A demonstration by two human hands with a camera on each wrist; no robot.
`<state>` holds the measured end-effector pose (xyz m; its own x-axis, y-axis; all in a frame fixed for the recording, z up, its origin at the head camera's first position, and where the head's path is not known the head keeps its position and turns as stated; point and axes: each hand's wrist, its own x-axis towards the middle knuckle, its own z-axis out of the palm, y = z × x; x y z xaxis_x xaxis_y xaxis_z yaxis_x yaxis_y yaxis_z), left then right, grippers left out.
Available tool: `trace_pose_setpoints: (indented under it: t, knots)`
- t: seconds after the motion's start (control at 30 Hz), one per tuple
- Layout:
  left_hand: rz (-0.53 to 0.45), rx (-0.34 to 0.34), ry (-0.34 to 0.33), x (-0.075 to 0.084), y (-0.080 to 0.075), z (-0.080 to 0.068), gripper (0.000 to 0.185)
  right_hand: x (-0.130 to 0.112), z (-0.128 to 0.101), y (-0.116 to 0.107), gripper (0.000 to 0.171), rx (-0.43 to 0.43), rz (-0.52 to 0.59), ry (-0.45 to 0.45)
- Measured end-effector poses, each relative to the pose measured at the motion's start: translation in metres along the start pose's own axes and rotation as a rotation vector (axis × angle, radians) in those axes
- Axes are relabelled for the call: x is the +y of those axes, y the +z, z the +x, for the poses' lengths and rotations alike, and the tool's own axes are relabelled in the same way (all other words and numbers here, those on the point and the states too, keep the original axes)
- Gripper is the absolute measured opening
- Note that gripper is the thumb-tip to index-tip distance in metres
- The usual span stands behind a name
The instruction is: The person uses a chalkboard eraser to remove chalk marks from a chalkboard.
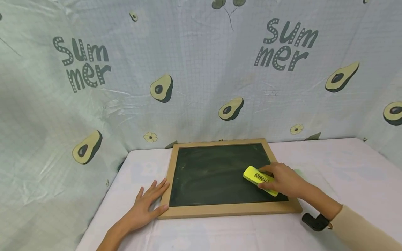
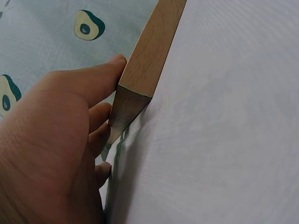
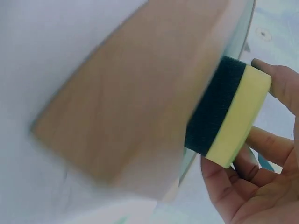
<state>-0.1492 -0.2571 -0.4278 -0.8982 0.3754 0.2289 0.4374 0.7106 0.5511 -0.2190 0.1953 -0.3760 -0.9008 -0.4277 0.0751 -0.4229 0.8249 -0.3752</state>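
Our right hand (image 1: 284, 181) grips the eraser (image 1: 260, 180), seemingly on the board (image 1: 220, 174); our flat left hand (image 1: 147, 205) steadies its frame.

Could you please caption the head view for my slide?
Right hand holds yellow eraser on chalkboard; left hand steadies frame.

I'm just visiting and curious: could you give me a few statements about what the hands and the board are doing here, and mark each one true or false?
1. The right hand holds a yellow eraser on the chalkboard. True.
2. The left hand grips a piece of chalk. False: it holds nothing and rests with straight fingers against the board's wooden frame.
3. The eraser has a dark pad under its yellow top. True.
4. The chalkboard stands upright against the cloth backdrop. False: it lies flat on the white table.
5. The board's frame is metal. False: it is light wood.
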Motion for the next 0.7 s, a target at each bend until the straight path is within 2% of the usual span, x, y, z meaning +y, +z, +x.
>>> trace_pose_setpoints:
  t: [0.13, 0.5, 0.7]
  knots:
    - [-0.001, 0.0, 0.005, 0.0, 0.001, 0.001, 0.065, 0.004, -0.004, -0.005, 0.058, 0.011, -0.042, 0.018]
    - [0.002, 0.0, -0.004, 0.001, -0.001, -0.001, 0.065, 0.009, 0.002, 0.009, 0.051, 0.087, 0.104, -0.02]
    - [-0.004, -0.007, -0.011, 0.0, 0.0, 0.0, 0.066, 0.0, 0.01, 0.018, 0.051, 0.088, 0.12, -0.062]
